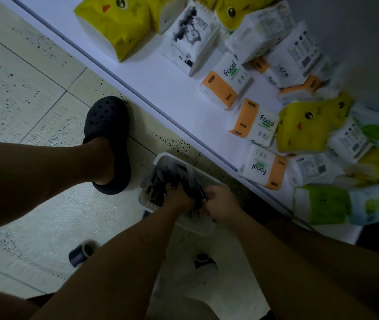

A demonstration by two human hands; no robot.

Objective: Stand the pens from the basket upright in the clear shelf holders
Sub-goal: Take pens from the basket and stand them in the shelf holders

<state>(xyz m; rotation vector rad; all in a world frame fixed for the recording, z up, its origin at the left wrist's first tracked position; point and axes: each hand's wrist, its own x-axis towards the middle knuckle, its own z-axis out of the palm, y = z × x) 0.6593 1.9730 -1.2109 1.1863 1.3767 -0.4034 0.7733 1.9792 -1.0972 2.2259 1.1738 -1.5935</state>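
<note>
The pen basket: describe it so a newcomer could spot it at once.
Start at the long white shelf stacked with tissue packs; on the tiled floor just before its edge sits a translucent white rectangular plastic basket. It lies beside the black clog, and it alone holds dark pens, gripped by the left hand and right hand.

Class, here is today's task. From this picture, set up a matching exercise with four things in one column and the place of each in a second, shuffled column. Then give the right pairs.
Things
1. pens
2. basket
3. clog
4. tissue packs

Places
A. on the white shelf
B. on a foot
C. gripped by the left hand and right hand
D. on the floor, beside the shelf

Pairs: 1-C, 2-D, 3-B, 4-A
</note>
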